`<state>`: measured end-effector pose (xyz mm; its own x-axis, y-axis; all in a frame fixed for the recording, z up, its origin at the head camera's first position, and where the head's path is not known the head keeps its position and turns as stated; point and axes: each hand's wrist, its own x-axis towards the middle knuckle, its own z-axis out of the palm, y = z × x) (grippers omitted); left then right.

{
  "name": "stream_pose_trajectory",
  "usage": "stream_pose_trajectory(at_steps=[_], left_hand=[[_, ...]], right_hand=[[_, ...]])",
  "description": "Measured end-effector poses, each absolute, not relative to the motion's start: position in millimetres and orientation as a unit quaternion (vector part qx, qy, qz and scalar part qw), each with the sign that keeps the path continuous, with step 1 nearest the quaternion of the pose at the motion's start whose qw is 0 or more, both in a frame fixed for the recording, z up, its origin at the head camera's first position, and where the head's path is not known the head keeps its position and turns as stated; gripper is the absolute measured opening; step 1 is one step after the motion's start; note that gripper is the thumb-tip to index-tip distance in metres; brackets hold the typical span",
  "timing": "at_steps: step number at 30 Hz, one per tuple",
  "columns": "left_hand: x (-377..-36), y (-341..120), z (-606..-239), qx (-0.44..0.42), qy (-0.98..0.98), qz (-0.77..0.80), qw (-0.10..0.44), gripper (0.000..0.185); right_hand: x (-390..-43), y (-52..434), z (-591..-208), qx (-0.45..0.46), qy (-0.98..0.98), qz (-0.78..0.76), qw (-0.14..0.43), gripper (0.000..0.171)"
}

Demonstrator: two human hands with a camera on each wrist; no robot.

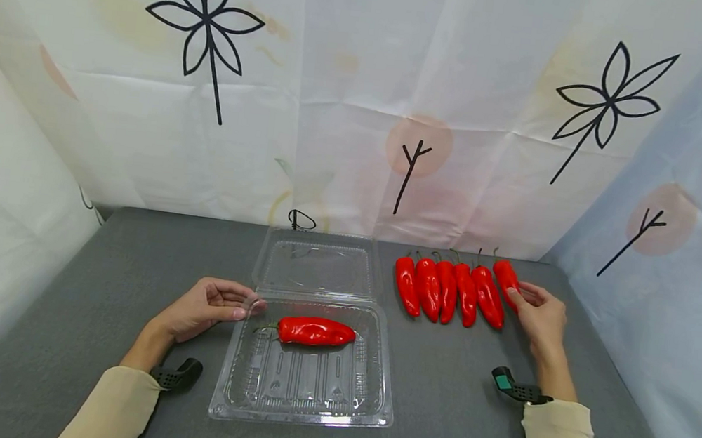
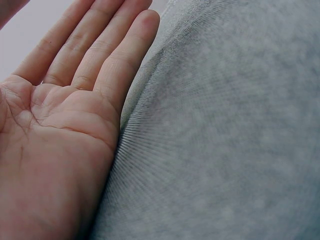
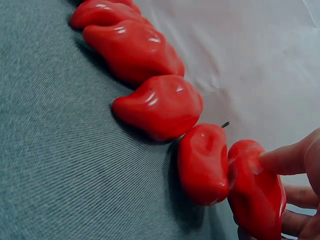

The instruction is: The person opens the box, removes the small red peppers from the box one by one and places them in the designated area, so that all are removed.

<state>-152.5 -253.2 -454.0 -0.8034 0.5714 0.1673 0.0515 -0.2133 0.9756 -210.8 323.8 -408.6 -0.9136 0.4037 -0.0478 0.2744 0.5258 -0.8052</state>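
— Sleeves first, two of them, cream-coloured, low in the head view, and between them the clear clamshell box (image 1: 303, 384) sits on the grey worktop (image 1: 447, 411) with its lid thrown back.

— What's inside?

— One red pepper (image 1: 317, 331), lying crosswise at the far end of the tray. The left hand (image 1: 205, 307) rests just beside the box's left rim, fingers loosely bent toward it; whether the fingertips touch the plastic I can't tell from here.

— And the left wrist view?

— Only the palm (image 2: 55, 130), fingers straight and together, edge down on the grey cloth. No box in that shot at all.

— Right side?

— Six peppers in a row (image 1: 455, 289), stems pointing away, just right of the open lid. The right hand (image 1: 541, 315) is at the far-right pepper (image 1: 506, 280), grip closed around it — thumb on top.

— Closer look?

— The right wrist view shows it: a fingertip (image 3: 285, 160) pressing on the end pepper (image 3: 257, 195), more fingers curled beneath, its neighbour touching it. Five show in that shot. Seven peppers altogether, one box, two hands.
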Motion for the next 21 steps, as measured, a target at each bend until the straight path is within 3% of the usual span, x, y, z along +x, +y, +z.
stream_pose_trajectory(at_steps=[21], left_hand=[[-153, -253, -455, 0.259, 0.596, 0.739, 0.178, 0.033]], right_hand=[[-210, 321, -425, -0.194, -0.873, 0.435, 0.099, 0.053]])
